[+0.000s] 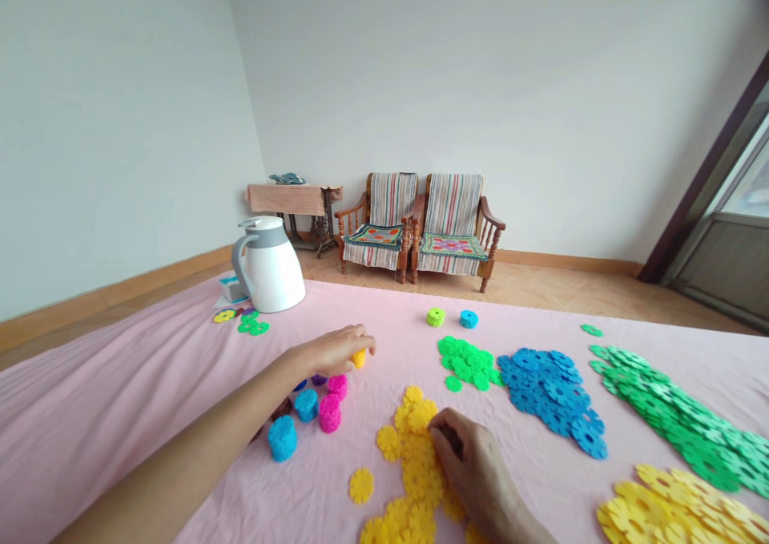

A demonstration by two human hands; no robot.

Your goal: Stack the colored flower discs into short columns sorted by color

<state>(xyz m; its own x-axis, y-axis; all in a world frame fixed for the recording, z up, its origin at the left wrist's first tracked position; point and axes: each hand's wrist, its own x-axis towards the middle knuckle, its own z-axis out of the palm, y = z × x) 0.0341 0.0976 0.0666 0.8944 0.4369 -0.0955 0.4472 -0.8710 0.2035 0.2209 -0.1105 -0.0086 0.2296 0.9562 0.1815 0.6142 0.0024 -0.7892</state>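
Note:
My left hand (340, 352) reaches across to the middle of the pink cloth, its fingers closed around a small stack of yellow flower-shaped discs (359, 359). Beneath and beside that wrist stand short stacks of discs: blue (283, 438) and pink (330, 413) ones, with purple and dark ones partly hidden by the arm. My right hand (474, 456) rests at the right edge of a loose pile of yellow snowflake discs (417, 468). Its fingers are curled together, and what they pinch is hidden. One yellow disc (361, 486) lies apart, left of the pile.
To the right lie green (469, 362), blue (549, 392), darker green (678, 416) and yellow (678, 508) disc piles. Lime (436, 316) and blue (469, 319) stacks stand farther back. A white jug (273, 267) stands far left near loose discs. Two armchairs (450, 215) are beyond.

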